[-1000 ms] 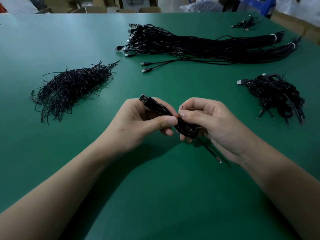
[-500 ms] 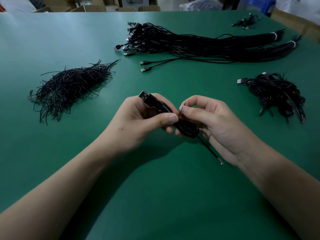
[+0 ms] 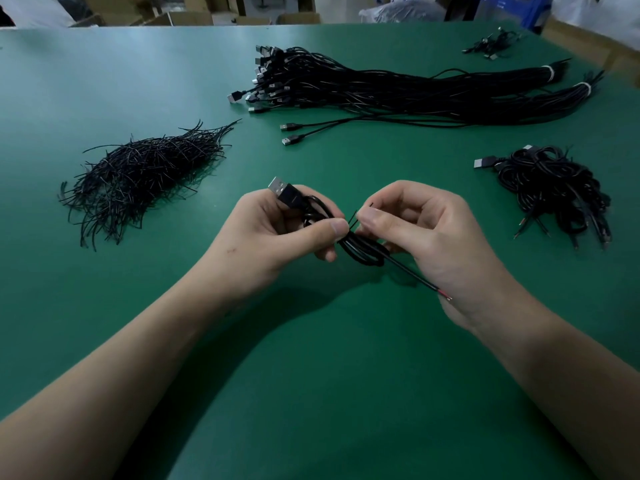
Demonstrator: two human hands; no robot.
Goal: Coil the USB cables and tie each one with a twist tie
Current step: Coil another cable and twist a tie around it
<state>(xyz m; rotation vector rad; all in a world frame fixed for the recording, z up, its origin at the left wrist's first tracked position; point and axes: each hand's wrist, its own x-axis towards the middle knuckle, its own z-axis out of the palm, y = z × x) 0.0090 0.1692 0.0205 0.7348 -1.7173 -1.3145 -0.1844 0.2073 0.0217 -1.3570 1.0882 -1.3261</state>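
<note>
My left hand [image 3: 277, 237] grips a coiled black USB cable [image 3: 363, 252] above the green table [image 3: 104, 81]. Its silver plug [image 3: 278, 186] sticks out past my fingers toward the far left. The cable's bare-wire tail [image 3: 426, 280] points down to the right. My right hand [image 3: 419, 230] pinches the two thin ends of a black twist tie [image 3: 354, 216] that wraps the coil's middle. The tie ends stand up between my two thumbs.
A heap of loose black twist ties [image 3: 138, 174] lies at the left. A long bundle of uncoiled USB cables [image 3: 398, 91] stretches across the back. A pile of coiled, tied cables [image 3: 554, 188] sits at the right. A few more cables [image 3: 491, 46] lie far back right.
My right fingers have turned at the coil's middle and the tie ends now stick up between the thumbs. Both hands and the cable have risen slightly; the plug points higher.
</note>
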